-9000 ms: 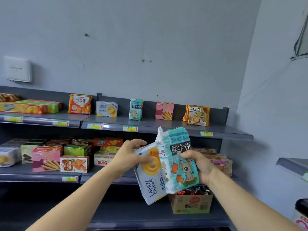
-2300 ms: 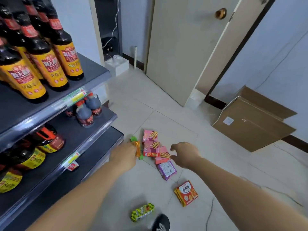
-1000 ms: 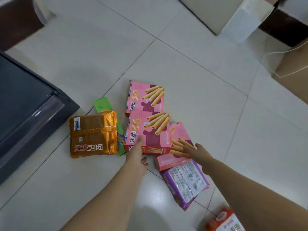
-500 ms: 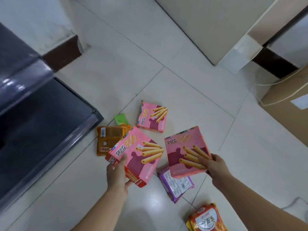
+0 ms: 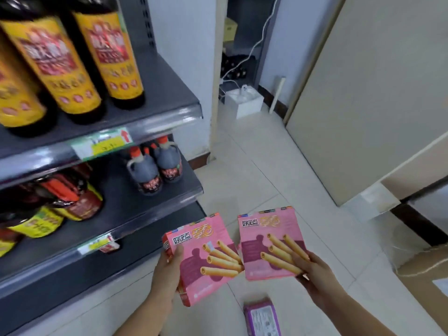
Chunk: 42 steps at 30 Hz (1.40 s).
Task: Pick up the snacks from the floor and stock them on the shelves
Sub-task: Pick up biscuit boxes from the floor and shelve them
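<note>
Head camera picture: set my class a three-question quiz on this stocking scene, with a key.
1. True or false: the left hand holds the left wafer-roll box and the right hand holds the right wafer-roll box.
2. What lies on the floor below the boxes? A) purple packet B) green bottle C) orange tin
3. Fill in: the upper shelf carries dark ____ with yellow labels.
Key: 1 true; 2 A; 3 bottles.
</note>
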Each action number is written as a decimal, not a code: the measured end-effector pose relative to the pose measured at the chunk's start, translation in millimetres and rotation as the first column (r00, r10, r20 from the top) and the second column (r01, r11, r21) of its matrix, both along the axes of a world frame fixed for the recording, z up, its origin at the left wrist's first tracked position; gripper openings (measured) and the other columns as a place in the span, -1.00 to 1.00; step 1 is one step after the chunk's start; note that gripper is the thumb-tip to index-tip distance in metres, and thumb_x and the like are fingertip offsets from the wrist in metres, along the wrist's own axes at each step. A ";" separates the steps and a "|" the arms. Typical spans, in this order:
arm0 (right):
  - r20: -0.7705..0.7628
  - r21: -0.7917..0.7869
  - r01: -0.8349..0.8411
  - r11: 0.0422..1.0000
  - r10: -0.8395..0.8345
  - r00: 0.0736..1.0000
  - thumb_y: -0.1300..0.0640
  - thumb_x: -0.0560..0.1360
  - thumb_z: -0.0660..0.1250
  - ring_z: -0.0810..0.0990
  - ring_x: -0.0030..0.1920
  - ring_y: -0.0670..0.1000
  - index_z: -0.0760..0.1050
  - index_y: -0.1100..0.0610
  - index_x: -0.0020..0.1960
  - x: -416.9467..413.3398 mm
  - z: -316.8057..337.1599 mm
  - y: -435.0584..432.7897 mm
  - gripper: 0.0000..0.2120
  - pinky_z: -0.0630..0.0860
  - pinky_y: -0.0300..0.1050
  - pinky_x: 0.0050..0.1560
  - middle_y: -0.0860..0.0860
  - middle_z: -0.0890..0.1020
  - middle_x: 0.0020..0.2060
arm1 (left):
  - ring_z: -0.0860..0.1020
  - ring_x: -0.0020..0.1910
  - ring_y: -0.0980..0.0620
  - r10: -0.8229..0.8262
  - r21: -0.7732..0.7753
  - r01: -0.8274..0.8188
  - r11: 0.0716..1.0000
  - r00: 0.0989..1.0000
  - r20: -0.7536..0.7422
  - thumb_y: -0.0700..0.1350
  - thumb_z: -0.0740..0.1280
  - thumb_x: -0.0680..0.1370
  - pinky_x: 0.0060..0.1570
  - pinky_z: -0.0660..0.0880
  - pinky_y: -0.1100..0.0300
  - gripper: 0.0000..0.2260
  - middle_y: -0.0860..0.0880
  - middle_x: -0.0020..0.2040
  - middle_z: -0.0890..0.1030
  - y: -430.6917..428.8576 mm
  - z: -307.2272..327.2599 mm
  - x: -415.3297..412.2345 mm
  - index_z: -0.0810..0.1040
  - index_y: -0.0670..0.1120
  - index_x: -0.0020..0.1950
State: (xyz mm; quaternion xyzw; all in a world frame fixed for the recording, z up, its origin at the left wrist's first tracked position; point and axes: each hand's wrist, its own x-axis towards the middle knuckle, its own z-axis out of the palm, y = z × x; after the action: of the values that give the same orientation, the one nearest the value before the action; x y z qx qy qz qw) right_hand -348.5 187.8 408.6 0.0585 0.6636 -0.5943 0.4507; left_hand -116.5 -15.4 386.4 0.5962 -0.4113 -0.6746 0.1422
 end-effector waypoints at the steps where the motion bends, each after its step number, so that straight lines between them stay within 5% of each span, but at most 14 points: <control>1: 0.007 -0.033 -0.042 0.999 0.042 0.999 0.31 0.55 0.25 0.69 0.04 -0.02 0.42 0.18 0.35 3.1 17.2 -7.5 -0.63 0.38 -0.10 -0.02 0.06 0.66 0.16 | 0.64 -0.10 -0.11 0.032 -0.028 -0.032 0.999 0.999 0.004 0.20 0.22 0.55 -0.25 0.55 0.10 -0.63 -0.10 0.07 0.65 -3.5 17.5 10.6 0.41 0.10 0.30; 4: 0.032 -0.139 -0.212 0.967 0.218 0.975 0.28 0.56 0.18 0.62 0.20 0.06 0.44 0.08 0.37 20.1 66.8 -33.9 -0.61 0.31 -0.09 0.02 0.05 0.62 0.22 | 0.63 -0.09 -0.15 0.140 -0.098 -0.136 0.986 0.990 0.028 0.20 0.23 0.55 -0.27 0.53 0.12 -0.58 -0.15 0.09 0.64 -14.1 62.0 48.4 0.44 0.03 0.33; 9: 0.068 -0.318 -0.383 0.867 0.424 0.903 0.35 0.54 0.18 0.56 0.21 0.34 0.41 0.22 0.38 66.8 116.1 -76.5 -0.59 0.53 -0.08 -0.30 0.20 0.57 0.27 | 0.64 -0.10 -0.17 0.260 -0.210 -0.247 0.946 0.965 0.038 0.17 0.23 0.57 -0.10 0.58 0.00 -0.60 -0.17 0.03 0.66 -22.1 123.3 126.7 0.51 -0.06 0.27; 11: 0.055 -0.307 -0.424 0.852 0.461 0.886 0.31 0.52 0.26 0.55 0.21 0.35 0.40 0.24 0.37 92.7 132.4 -93.8 -0.59 0.59 -0.05 -0.10 0.22 0.57 0.26 | 0.65 -0.13 -0.16 0.322 -0.232 -0.311 0.922 0.947 0.011 0.14 0.25 0.57 -0.04 0.59 -0.07 -0.67 -0.16 -0.01 0.67 -22.5 146.5 162.1 0.52 -0.04 0.19; 12: 0.031 -0.275 -0.454 0.848 0.479 0.877 0.25 0.46 0.38 0.55 0.23 0.34 0.38 0.24 0.39 106.9 140.7 -102.8 -0.49 0.50 0.05 0.12 0.22 0.56 0.26 | 0.64 -0.15 -0.15 0.356 -0.233 -0.348 0.908 0.934 -0.007 0.13 0.26 0.57 -0.06 0.59 -0.06 -0.71 -0.16 -0.04 0.66 -22.4 158.3 180.9 0.51 -0.03 0.16; 14: 0.005 -0.265 -0.505 0.821 0.525 0.851 0.16 0.28 0.56 0.54 0.25 0.32 0.34 0.21 0.42 133.7 152.1 -120.1 -0.23 0.29 0.19 0.25 0.20 0.56 0.28 | 0.64 -0.16 -0.16 0.432 -0.231 -0.429 0.873 0.901 -0.041 0.12 0.29 0.56 -0.09 0.58 -0.04 -0.71 -0.17 -0.04 0.66 -22.8 178.6 220.5 0.50 -0.03 0.17; 18: 0.056 -0.409 -0.563 0.718 0.636 0.770 0.34 0.49 0.31 0.49 0.28 0.38 0.36 0.27 0.39 206.3 188.1 -151.4 -0.53 0.26 0.25 0.40 0.27 0.52 0.29 | 0.65 -0.15 -0.14 0.523 -0.256 -0.523 0.813 0.849 -0.071 0.14 0.30 0.55 -0.18 0.58 0.02 -0.61 -0.16 -0.02 0.67 -17.8 213.2 306.9 0.50 -0.04 0.28; 22: 0.012 -0.456 -0.645 0.613 0.729 0.685 0.34 0.43 0.41 0.51 0.26 0.37 0.31 0.28 0.42 293.4 224.9 -178.7 -0.41 0.24 0.30 0.43 0.27 0.53 0.28 | 0.64 -0.20 -0.11 0.615 -0.308 -0.613 0.728 0.782 -0.104 0.16 0.28 0.54 -0.28 0.53 0.12 -0.58 -0.10 -0.05 0.67 -1.5 250.8 395.8 0.46 -0.01 0.33; 28: -0.125 -0.445 -0.739 0.507 0.781 0.611 0.42 0.44 0.30 0.61 0.14 0.32 0.39 0.24 0.34 440.8 289.2 -206.7 -0.52 0.39 0.27 0.32 0.21 0.62 0.18 | 0.59 -0.22 -0.06 0.728 -0.377 -0.739 0.559 0.655 -0.203 0.12 0.25 0.58 -0.31 0.49 0.13 -0.66 -0.09 -0.07 0.62 29.2 309.2 523.6 0.42 -0.06 0.23; 34: -0.549 -0.411 -0.826 0.385 0.619 0.562 0.44 0.33 0.48 0.65 0.05 0.12 0.50 0.05 0.19 613.4 367.4 -192.6 -0.47 0.56 0.10 0.13 0.06 0.69 0.02 | 0.60 -0.12 -0.11 0.829 -0.483 -0.795 0.367 0.515 -0.218 0.08 0.31 0.56 -0.04 0.53 0.03 -0.68 -0.15 0.01 0.61 59.0 356.1 631.5 0.45 -0.16 0.10; 38: -0.941 -0.194 -0.970 0.147 0.251 0.226 0.27 0.36 0.53 0.54 0.11 -0.23 0.41 -0.24 0.16 711.7 397.6 -166.4 -0.42 0.48 -0.32 0.10 -0.26 0.52 0.11 | 0.62 -0.05 -0.21 0.894 -0.463 -0.836 0.293 0.412 -0.179 0.29 0.33 0.39 0.02 0.58 -0.10 -0.40 -0.19 0.00 0.63 65.1 355.5 700.9 0.47 -0.20 0.12; 40: -0.999 -0.042 -0.998 0.053 0.009 0.042 0.20 0.39 0.49 0.48 0.16 -0.22 0.34 -0.32 0.20 746.9 404.8 -153.6 -0.40 0.45 -0.32 0.13 -0.35 0.41 0.12 | 0.62 -0.11 -0.19 0.919 -0.408 -0.886 0.220 0.329 -0.219 0.29 0.33 0.38 -0.09 0.59 -0.05 -0.39 -0.19 -0.03 0.63 76.3 370.6 722.9 0.49 -0.21 0.13; 42: -0.968 0.136 -0.990 0.028 -0.211 -0.138 0.15 0.36 0.48 0.46 0.21 -0.10 0.30 -0.19 0.31 773.4 402.4 -146.2 -0.37 0.48 -0.15 0.20 -0.22 0.40 0.19 | 0.58 -0.21 -0.13 0.919 -0.335 -0.931 0.144 0.251 -0.304 0.09 0.33 0.52 -0.26 0.51 0.08 -0.58 -0.21 -0.06 0.61 89.0 385.3 738.4 0.49 -0.27 0.10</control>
State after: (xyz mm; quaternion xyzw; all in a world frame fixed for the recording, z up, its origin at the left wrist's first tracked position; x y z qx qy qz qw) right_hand 424.9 41.6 811.0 -0.8697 0.2613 -0.4048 0.1068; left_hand 621.9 73.6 771.7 0.6603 -0.1011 -0.3356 0.6642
